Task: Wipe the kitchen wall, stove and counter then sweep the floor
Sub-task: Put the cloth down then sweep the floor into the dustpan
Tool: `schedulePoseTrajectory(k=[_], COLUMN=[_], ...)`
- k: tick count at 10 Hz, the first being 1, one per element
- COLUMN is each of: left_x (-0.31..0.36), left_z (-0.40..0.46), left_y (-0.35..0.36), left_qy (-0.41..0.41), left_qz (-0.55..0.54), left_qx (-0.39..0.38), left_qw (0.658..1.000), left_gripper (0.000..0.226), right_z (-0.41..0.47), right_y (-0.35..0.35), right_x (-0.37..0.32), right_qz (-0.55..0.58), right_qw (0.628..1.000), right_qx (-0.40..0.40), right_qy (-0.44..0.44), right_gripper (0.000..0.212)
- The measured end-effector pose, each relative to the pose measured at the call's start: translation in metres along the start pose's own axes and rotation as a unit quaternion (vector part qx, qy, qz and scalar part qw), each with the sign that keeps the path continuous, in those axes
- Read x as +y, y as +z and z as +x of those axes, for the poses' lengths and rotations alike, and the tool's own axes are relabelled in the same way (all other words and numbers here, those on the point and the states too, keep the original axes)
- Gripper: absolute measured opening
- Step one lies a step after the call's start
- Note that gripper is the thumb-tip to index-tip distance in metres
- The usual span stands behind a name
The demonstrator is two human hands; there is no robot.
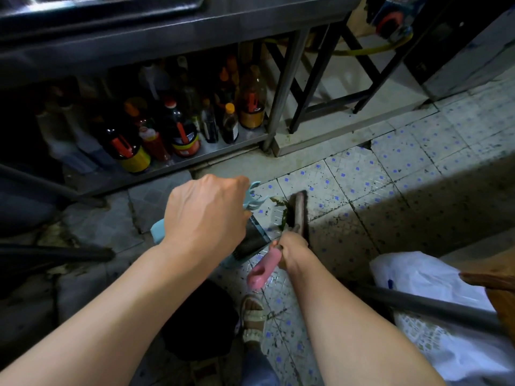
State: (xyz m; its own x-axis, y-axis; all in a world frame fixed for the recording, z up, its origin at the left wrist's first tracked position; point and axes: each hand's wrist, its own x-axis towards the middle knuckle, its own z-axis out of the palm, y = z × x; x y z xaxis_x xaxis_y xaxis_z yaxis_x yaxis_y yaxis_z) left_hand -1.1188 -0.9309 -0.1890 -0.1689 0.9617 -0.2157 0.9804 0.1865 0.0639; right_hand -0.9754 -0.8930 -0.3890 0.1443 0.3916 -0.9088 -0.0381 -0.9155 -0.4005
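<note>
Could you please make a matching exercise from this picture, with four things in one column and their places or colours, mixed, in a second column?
Things:
1. dustpan
2. brush handle
3. sauce bottles
4. white plastic bag

Places or colours:
A. pink, gripped by the right hand
B. on the floor at the lower right
C. light blue, held by the left hand
D. on the low shelf under the steel counter

Pairs: 1-C, 2-A, 3-D, 4-B
</note>
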Motion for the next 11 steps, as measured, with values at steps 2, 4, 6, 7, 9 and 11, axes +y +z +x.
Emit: schedulePoseTrajectory(k=[2, 4, 6, 7, 9, 11], left_x=[-0.013, -0.012, -0.003, 0.000, 0.010, 0.015], left_z=[-0.010, -0.016, -0.009, -0.001, 0.016, 0.028], left_y=[0.002, 0.002, 0.002, 0.003, 0.006, 0.006], left_qy=[-0.012, -0.009, 0.006, -0.003, -0.004, -0.004], left_qz=[-0.014, -0.011, -0.007, -0.003, -0.007, 0.000], left_qx=[-0.005, -0.005, -0.024, -0.021, -0.007, -0.001], left_qw=[1.000, 1.000, 1.000, 1.000, 1.000, 1.000], left_gripper=[0.020, 0.024, 0.021, 0.019, 0.021, 0.025], right_z=[-0.003, -0.014, 0.001, 0.019, 0.036, 0.034], right_y=[0.011, -0.006, -0.023, -0.032, -0.036, -0.034], right_x=[0.000, -0.008, -0.023, -0.034, -0.052, -0.036], right_qz=[0.053, -0.008, -0.090, -0.177, -0.326, -0.319], right_qw=[0.997, 0.999, 0.994, 0.979, 0.939, 0.945], right_qx=[0.039, 0.041, 0.058, 0.092, 0.098, 0.058], right_qy=[0.041, 0.020, 0.001, -0.031, -0.053, -0.041], right_gripper=[0.019, 0.014, 0.018, 0.031, 0.027, 0.031])
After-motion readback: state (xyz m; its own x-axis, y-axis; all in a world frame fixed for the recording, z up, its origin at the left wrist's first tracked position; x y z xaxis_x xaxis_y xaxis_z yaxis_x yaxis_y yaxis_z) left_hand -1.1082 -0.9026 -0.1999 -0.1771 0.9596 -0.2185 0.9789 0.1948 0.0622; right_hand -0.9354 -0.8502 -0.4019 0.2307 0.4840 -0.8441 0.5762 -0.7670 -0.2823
